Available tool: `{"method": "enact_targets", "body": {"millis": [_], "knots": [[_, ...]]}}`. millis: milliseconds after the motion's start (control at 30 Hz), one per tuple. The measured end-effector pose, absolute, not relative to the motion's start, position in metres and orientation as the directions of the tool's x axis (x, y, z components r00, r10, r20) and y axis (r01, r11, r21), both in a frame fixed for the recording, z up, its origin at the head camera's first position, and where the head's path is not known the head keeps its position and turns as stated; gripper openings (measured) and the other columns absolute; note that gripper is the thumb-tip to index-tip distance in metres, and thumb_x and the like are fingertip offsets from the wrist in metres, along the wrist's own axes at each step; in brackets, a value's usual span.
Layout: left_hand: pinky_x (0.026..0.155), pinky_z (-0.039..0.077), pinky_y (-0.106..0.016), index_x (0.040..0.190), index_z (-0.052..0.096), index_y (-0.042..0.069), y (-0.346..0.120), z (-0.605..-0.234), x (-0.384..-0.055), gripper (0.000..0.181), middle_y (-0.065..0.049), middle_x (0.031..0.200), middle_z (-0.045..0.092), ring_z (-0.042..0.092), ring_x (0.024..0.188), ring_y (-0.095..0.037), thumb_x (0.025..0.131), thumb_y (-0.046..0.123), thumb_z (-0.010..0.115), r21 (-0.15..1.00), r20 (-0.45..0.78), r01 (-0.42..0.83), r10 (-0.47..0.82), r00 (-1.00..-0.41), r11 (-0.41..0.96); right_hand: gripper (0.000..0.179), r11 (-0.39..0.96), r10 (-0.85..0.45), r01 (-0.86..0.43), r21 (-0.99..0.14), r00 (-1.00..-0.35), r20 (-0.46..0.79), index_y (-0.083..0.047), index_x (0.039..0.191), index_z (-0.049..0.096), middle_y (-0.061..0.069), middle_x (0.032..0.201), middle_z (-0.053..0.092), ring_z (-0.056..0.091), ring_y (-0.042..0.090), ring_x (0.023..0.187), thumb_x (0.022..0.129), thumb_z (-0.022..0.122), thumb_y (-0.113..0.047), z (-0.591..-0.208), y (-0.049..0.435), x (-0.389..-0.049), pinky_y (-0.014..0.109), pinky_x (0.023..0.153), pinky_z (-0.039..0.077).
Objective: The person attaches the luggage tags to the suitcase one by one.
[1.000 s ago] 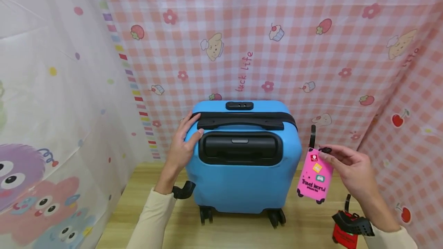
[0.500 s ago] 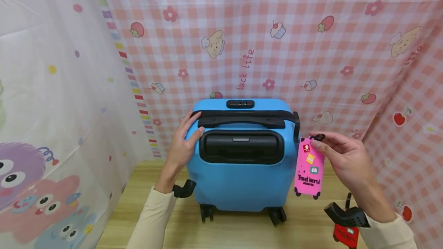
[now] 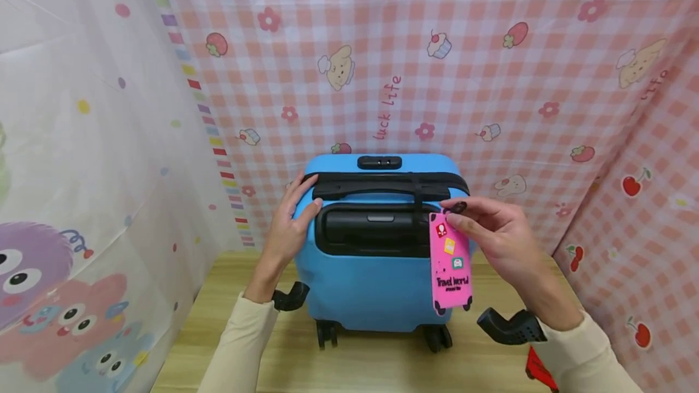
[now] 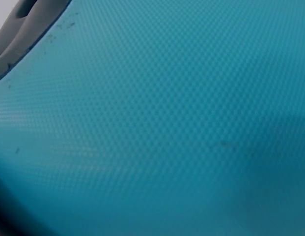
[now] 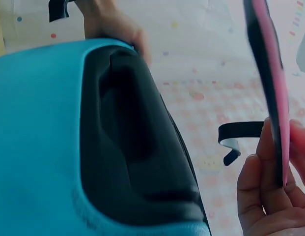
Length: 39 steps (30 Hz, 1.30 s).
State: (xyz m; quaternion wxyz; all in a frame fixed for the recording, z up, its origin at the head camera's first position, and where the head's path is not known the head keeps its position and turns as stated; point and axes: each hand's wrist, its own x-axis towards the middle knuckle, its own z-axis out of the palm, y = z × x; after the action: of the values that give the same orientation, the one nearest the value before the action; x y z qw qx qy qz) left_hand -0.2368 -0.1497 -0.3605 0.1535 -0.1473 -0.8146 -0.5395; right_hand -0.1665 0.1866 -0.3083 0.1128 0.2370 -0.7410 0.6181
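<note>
A blue hard-shell suitcase [image 3: 377, 293] stands upright, its black carry handle [image 3: 377, 188] along the top. My left hand [image 3: 286, 229] rests on its upper left corner, fingers laid over the edge and thumb toward the front. Only the blue shell [image 4: 167, 113] fills most of the left wrist view. Between thumb and fingers, my right hand [image 3: 499, 238] pinches a pink luggage tag [image 3: 452, 272] by its top, before the suitcase's right side. The tag's black strap [image 3: 418, 190] rises near the carry handle; in the right wrist view the strap [image 5: 240, 129] has a loose end.
A red luggage tag [image 3: 539, 372] lies on the wood-look surface [image 3: 338, 369], partly hidden by the right sleeve. Behind the suitcase hangs a pink checked cloth [image 3: 382, 47]. A white patterned cloth [image 3: 98, 156] hangs at the left.
My right hand has carried the pink luggage tag leftward, from beside the suitcase to in front of its right side. The strap now overlaps the carry handle in the head view. My left hand stays put.
</note>
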Motion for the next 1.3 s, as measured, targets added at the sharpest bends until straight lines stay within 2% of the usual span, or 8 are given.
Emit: {"method": "enact_targets", "body": {"millis": [300,533,667,867,1033,1300], "knots": [[0.119,0.014,-0.059,0.148,0.047,0.026,-0.149,-0.359,-0.237,0.049,0.005,0.163,0.022,0.015,0.152,-0.022,0.101,0.036,0.054,0.830,0.412,0.406,0.072,-0.908,0.382,0.025,0.188,-0.311,-0.477,-0.859,-0.858,0.408,0.003,0.117,0.067,0.001,0.096,0.072,0.066,0.020,0.074,0.096,0.065,-0.010,-0.299,0.163,-0.178,0.030,0.060,0.057],[0.119,0.015,-0.058,0.148,0.048,0.026,-0.149,-0.358,-0.237,0.049,0.004,0.163,0.022,0.017,0.152,-0.022,0.100,0.036,0.055,0.828,0.413,0.407,0.071,-0.908,0.385,0.023,0.135,-0.365,-0.476,-0.869,-0.839,0.403,0.005,0.114,0.068,0.002,0.104,0.070,0.066,0.022,0.077,0.095,0.065,-0.007,-0.297,0.154,-0.188,0.032,0.062,0.058],[0.119,0.016,-0.058,0.148,0.047,0.022,-0.150,-0.356,-0.236,0.050,0.000,0.163,0.022,0.018,0.151,-0.025,0.100,0.033,0.056,0.819,0.415,0.414,0.088,-0.906,0.397,0.022,0.123,-0.401,-0.475,-0.871,-0.827,0.394,0.006,0.113,0.068,0.004,0.107,0.070,0.066,0.022,0.076,0.095,0.064,-0.006,-0.298,0.152,-0.194,0.032,0.061,0.058],[0.118,0.017,-0.059,0.150,0.044,0.014,-0.154,-0.346,-0.237,0.054,-0.012,0.162,0.024,0.022,0.149,-0.033,0.100,0.027,0.058,0.795,0.409,0.425,0.135,-0.902,0.433,0.019,0.101,-0.460,-0.492,-0.865,-0.794,0.398,0.004,0.111,0.069,0.005,0.103,0.071,0.065,0.023,0.070,0.096,0.063,-0.006,-0.299,0.148,-0.202,0.032,0.059,0.057],[0.117,0.022,-0.058,0.148,0.045,0.011,-0.153,-0.333,-0.237,0.052,-0.016,0.157,0.033,0.032,0.144,-0.034,0.100,0.026,0.058,0.781,0.424,0.444,0.149,-0.893,0.440,0.019,0.093,-0.500,-0.463,-0.881,-0.787,0.361,0.003,0.111,0.069,0.008,0.100,0.070,0.066,0.024,0.069,0.096,0.063,-0.007,-0.297,0.145,-0.204,0.032,0.060,0.057],[0.113,0.031,-0.055,0.141,0.054,0.013,-0.143,-0.313,-0.237,0.048,-0.007,0.146,0.049,0.041,0.136,-0.027,0.098,0.033,0.061,0.742,0.456,0.468,0.151,-0.877,0.480,0.019,0.120,-0.541,-0.420,-0.899,-0.787,0.296,0.000,0.111,0.071,0.013,0.094,0.069,0.064,0.023,0.067,0.096,0.064,-0.009,-0.293,0.140,-0.204,0.031,0.059,0.057]]}}
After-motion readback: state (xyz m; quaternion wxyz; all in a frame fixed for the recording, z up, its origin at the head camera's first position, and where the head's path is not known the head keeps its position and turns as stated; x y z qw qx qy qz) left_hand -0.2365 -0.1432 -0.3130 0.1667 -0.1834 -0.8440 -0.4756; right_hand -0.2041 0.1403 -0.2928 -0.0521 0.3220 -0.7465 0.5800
